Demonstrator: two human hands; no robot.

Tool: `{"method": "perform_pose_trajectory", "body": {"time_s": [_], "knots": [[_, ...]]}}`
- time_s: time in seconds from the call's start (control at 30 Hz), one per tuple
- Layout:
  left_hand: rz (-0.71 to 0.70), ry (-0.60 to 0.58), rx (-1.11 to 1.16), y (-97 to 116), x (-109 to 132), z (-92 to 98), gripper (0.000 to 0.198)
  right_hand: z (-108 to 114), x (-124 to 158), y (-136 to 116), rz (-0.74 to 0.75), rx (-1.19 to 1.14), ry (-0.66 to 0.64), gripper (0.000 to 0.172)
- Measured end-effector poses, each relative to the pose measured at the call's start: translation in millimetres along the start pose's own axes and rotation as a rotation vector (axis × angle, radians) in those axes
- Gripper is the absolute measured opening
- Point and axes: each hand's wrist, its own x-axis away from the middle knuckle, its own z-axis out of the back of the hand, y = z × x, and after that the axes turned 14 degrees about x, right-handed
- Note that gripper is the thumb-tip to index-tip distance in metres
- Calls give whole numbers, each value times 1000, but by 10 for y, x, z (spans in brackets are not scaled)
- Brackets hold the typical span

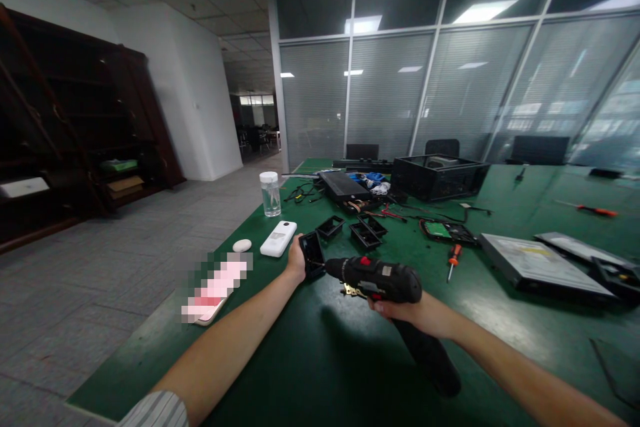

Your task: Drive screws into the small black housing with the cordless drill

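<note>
My right hand (400,312) is wrapped round the grip of a black cordless drill (383,278), which points left with its handle slanting down to the right. My left hand (297,259) grips a small black plastic frame (311,252) by its left side, tilted up off the table. The drill's tip reaches to the frame's right side; whether it touches a screw cannot be made out. Just beyond the left hand lie similar black frames, one alone (331,228) and a close pair (365,235).
On the green table (280,374) stand a lidded water bottle (271,195), a white power bank (279,239), a white round case (243,246) and a pink phone (220,290). Further back are a black computer case (435,177), cables, a hard drive (445,230), an orange screwdriver (454,259) and a metal drive (540,267).
</note>
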Motion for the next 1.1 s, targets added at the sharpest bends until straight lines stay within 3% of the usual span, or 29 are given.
{"method": "perform_pose_trajectory", "body": {"time_s": [0.17, 0.43, 0.63, 0.83, 1.1], "knots": [[21, -20, 18, -24, -55, 34, 26, -6, 3, -12, -38, -159, -19, 36], [96, -29, 18, 17, -12, 4, 28, -22, 31, 24, -52, -293, 112, 34], [107, -16, 38, 48, 28, -26, 32, -65, 327, 39, -75, -416, 188, 31], [177, -38, -26, 66, 86, -45, 34, -29, 541, 41, -123, -432, 237, 36], [257, -64, 44, 74, 130, -76, 34, -38, 292, -56, -133, -193, 181, 30]]}}
